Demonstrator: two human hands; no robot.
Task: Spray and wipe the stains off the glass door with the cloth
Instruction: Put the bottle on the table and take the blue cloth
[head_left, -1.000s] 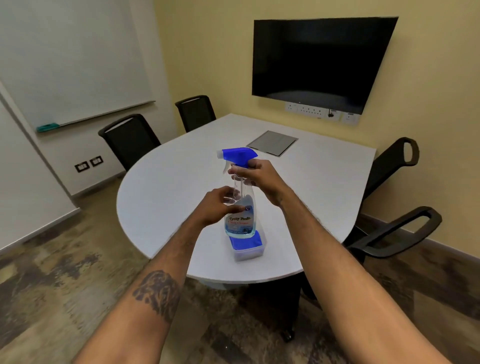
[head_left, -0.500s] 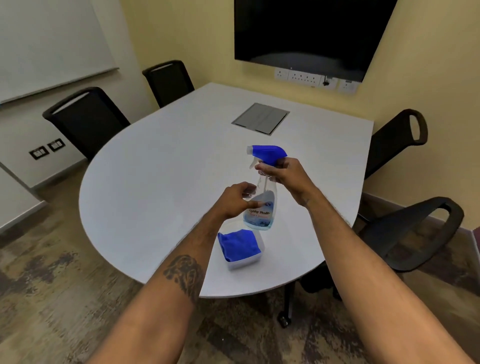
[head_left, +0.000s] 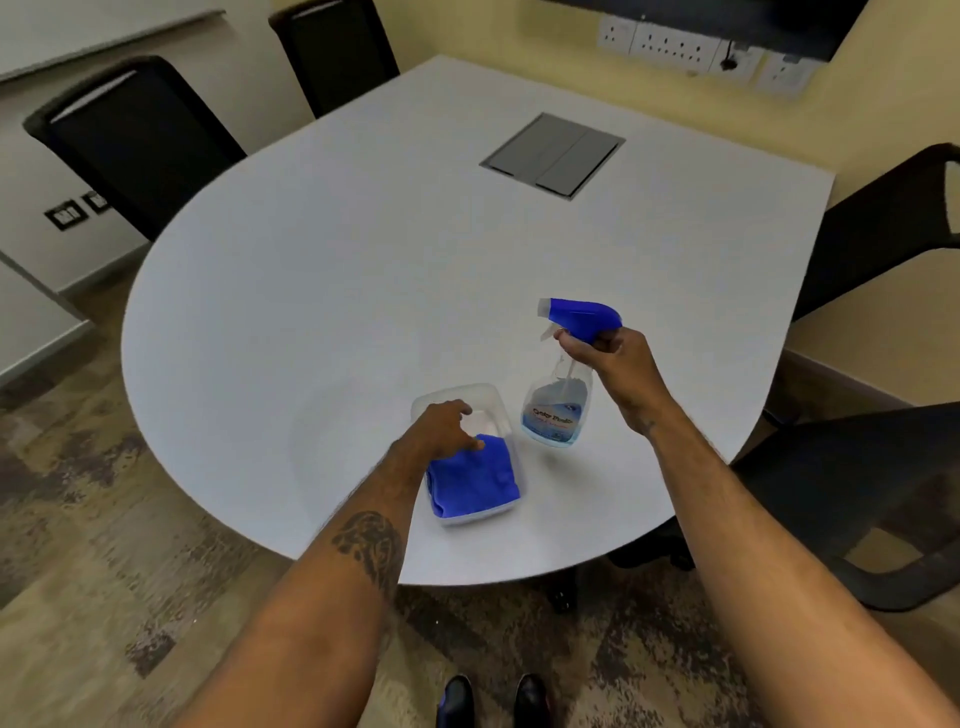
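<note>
Two fingers touch the cloth in its tub.

Cloth in tub near table's front edge; spray bottle just right of tub; floor hatch far behind.

1. My left hand has let go of the spray bottle and dropped onto the blue cloth (fingers curled on it).
2. My right hand has swung the bottle rightward, clear of the container.
</note>
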